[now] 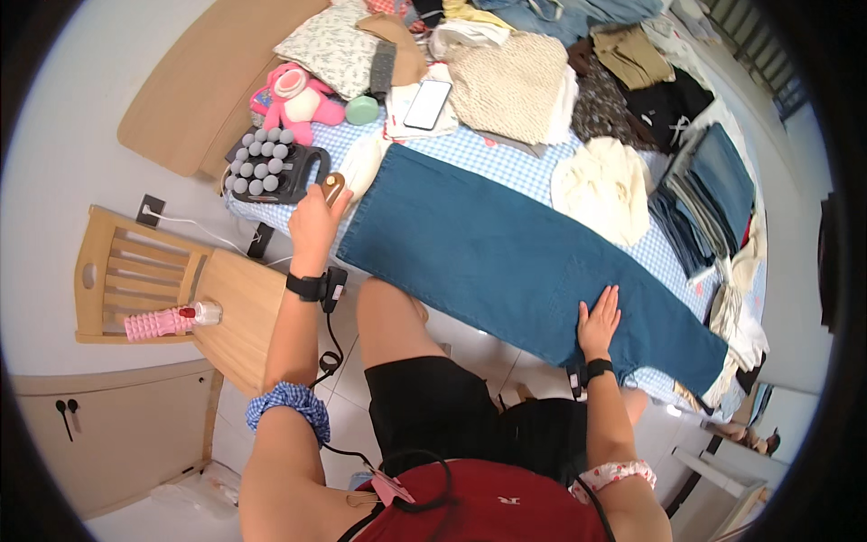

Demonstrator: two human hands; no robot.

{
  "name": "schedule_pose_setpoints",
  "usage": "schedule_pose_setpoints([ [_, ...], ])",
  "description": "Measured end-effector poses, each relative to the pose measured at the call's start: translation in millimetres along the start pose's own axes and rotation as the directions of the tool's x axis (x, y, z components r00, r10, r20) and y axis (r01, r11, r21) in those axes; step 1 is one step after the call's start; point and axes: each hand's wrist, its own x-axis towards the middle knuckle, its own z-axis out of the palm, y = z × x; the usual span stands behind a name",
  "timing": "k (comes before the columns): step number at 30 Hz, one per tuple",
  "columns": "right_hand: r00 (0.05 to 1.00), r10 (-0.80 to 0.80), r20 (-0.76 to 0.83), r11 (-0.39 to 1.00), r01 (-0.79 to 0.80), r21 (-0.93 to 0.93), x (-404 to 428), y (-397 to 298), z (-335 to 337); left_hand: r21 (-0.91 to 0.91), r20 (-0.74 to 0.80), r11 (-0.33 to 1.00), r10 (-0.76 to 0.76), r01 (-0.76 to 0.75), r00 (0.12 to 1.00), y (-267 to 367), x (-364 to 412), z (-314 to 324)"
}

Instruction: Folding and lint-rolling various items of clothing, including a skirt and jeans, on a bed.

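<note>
A pair of blue denim trousers, doubled lengthwise, lies across the near edge of the bed, its hem to the left and its waist to the right. My right hand rests flat on the upper part, holding nothing, fingers extended. At the left, beyond the hem, my left hand is closed around a small brown handheld object with a light button; its exact kind is unclear. Beside that hand sits a black massager with grey balls.
The checked bed bears a cream fabric item, folded jeans, a knitted beige garment, a phone and a pink plush toy. A wooden chair with a pink foam roller stands at left.
</note>
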Motion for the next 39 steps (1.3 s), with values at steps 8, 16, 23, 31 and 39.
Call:
schedule_pose_setpoints([
  [8, 0.971, 0.181, -0.158, 0.959, -0.139, 0.245, -46.6, -19.5, -21.1, -0.542, 0.142, 0.765, 0.49, -0.347, 0.86, 150.2, -95.3, -16.5],
  [16, 0.975, -0.059, 0.216, 0.413, -0.173, 0.894, -76.8, -64.3, -38.0, -0.477, 0.363, 0.831, 0.482, -0.285, 0.798, 206.2, -191.1, 123.2],
  [23, 0.712, -0.097, 0.696, -0.057, -0.702, 0.71, -26.0, -135.6, -46.5, -0.575, 0.665, 0.817, 0.489, -0.031, 0.564, 210.3, -174.2, 119.8],
  [31, 0.715, 0.029, 0.698, -0.274, -0.666, 0.694, -3.7, -196.3, -55.8, -0.114, 0.147, 0.715, 0.699, -0.69, 0.7, 128.4, -94.5, 173.9],
  [39, 0.769, 0.1, 0.631, 0.037, -0.637, 0.77, 3.0, -241.3, -52.2, -0.08, 0.0, 0.82, 0.568, -0.566, 0.823, 21.1, -4.5, 183.6],
])
